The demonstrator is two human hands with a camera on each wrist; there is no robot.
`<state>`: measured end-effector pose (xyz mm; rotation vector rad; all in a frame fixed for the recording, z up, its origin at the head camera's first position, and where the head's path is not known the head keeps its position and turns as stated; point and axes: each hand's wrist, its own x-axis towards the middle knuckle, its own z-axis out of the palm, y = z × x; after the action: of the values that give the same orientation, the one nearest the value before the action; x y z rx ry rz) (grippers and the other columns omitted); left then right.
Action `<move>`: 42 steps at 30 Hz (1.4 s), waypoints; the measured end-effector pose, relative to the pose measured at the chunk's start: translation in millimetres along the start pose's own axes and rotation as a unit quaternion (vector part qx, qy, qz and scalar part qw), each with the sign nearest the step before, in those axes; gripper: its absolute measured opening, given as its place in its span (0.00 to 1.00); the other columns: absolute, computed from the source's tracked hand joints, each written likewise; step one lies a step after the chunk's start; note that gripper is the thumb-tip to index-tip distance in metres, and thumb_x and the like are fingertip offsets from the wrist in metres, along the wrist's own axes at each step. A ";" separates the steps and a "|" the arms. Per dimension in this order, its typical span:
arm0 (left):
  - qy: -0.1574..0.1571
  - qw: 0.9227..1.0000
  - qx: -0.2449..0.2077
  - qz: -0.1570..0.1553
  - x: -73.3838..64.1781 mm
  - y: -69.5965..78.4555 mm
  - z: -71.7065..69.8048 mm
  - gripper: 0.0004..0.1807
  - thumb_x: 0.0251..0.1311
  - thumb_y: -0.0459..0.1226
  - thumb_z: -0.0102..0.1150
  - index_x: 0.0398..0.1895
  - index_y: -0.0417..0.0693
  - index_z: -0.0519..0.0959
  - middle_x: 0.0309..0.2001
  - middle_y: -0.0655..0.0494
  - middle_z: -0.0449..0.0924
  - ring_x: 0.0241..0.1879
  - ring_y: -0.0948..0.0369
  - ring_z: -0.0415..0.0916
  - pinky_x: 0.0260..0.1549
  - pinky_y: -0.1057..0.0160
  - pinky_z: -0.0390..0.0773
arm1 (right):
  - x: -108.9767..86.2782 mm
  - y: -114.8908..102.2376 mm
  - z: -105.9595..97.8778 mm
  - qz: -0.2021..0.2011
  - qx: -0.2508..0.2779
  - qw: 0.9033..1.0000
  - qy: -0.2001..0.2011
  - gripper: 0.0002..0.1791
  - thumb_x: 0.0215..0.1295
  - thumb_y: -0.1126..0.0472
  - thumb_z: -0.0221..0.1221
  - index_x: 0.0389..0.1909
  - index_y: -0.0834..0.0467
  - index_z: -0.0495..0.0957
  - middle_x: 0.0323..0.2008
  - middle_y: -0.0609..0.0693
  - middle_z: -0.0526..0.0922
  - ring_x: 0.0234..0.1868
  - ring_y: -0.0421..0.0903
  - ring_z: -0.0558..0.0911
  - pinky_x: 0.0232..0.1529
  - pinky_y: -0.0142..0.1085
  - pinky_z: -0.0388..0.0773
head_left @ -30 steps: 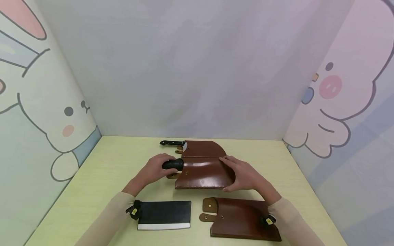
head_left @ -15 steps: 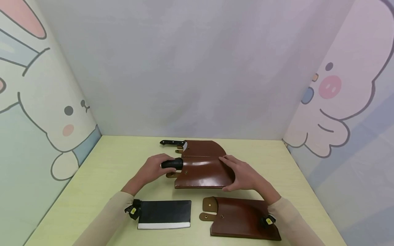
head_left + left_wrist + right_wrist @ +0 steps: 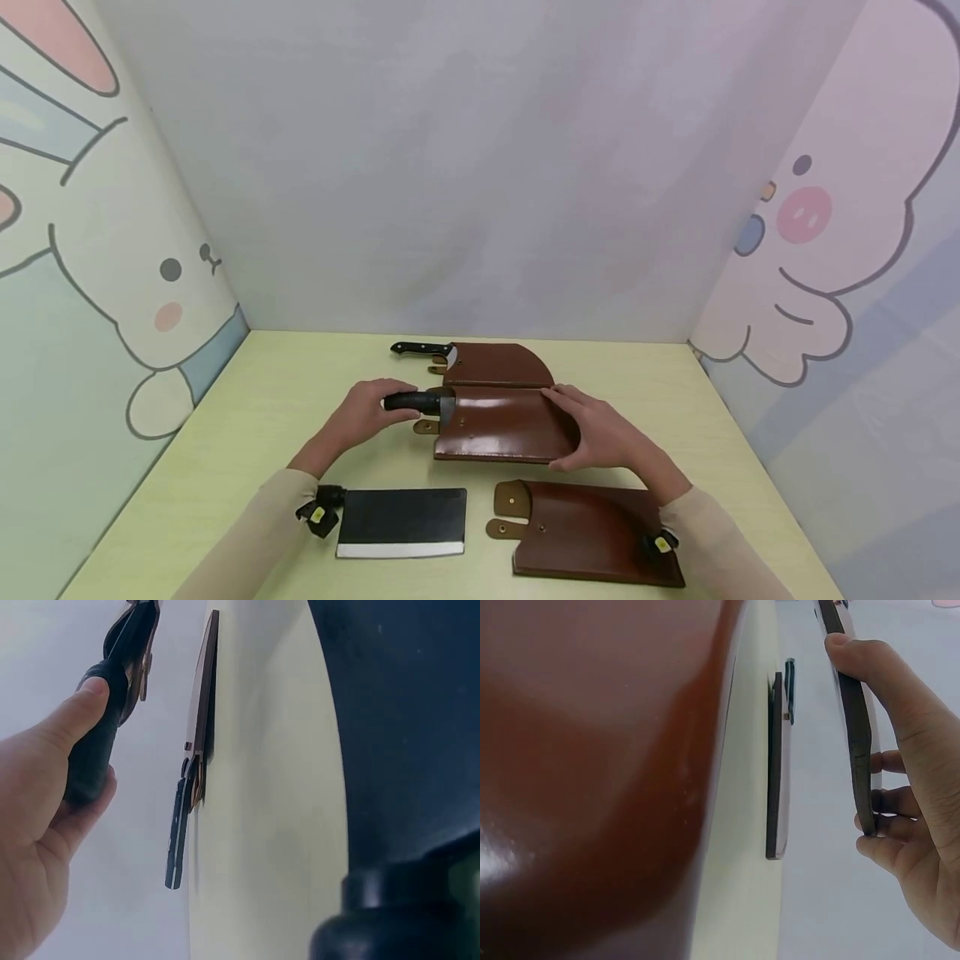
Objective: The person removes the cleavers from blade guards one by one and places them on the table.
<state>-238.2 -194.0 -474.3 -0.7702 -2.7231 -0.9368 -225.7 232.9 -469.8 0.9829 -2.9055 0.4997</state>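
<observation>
My left hand [image 3: 366, 414] grips the black handle [image 3: 412, 402] of a knife. Most of the knife's blade is hidden inside a glossy brown leather sheath [image 3: 510, 425], with a grey strip of blade [image 3: 447, 410] showing at the mouth. My right hand [image 3: 602, 431] holds the sheath's right end between thumb and fingers. In the right wrist view, the sheath's dark edge [image 3: 859, 742] is held up off the table. The left wrist view has my thumb [image 3: 84, 705] along the handle. A snap strap [image 3: 427, 427] sticks out left below the handle.
Behind lies another brown sheath [image 3: 498, 364] with a black-handled knife [image 3: 422, 348] in it. In front, a cleaver blade [image 3: 405, 521] lies by my left wrist; its handle is hidden. A third sheath [image 3: 592, 533] lies under my right forearm. Printed walls enclose the pale table [image 3: 225, 450].
My left hand has drawn the handle slightly left, and a strip of blade now shows at the sheath mouth. The sheath and my right hand have shifted slightly right.
</observation>
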 end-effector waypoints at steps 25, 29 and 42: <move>-0.029 0.998 -0.032 -0.038 -5.3 -9.3 -4.7 0.24 0.58 0.50 0.73 0.55 0.49 0.86 0.48 0.53 0.87 0.38 0.64 0.80 0.35 0.61 0.79 | -0.5 0.8 -2.1 0.003 0.018 0.999 -0.028 0.62 0.42 0.32 0.77 0.78 0.47 0.61 0.74 0.57 0.65 0.65 0.60 0.76 0.56 0.58 0.78; -0.027 0.998 -0.031 -0.040 -6.7 -10.8 -6.1 0.25 0.58 0.50 0.73 0.56 0.48 0.86 0.50 0.52 0.87 0.41 0.62 0.82 0.38 0.59 0.80 | -1.3 1.7 -0.5 0.005 0.016 1.000 -0.024 0.62 0.42 0.34 0.78 0.78 0.48 0.61 0.74 0.57 0.66 0.65 0.60 0.76 0.55 0.57 0.79; 0.004 1.000 -0.008 -0.014 -13.8 -16.3 -9.5 0.25 0.58 0.46 0.74 0.57 0.46 0.85 0.53 0.50 0.87 0.51 0.52 0.85 0.44 0.51 0.84 | -1.5 6.5 0.2 -0.012 0.017 1.000 0.000 0.62 0.40 0.33 0.78 0.78 0.48 0.63 0.73 0.56 0.67 0.62 0.57 0.78 0.52 0.54 0.80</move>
<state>-235.0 -216.5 -479.6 -0.7314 -2.7307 -0.9657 -228.3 238.7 -472.1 1.0198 -2.8920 0.5480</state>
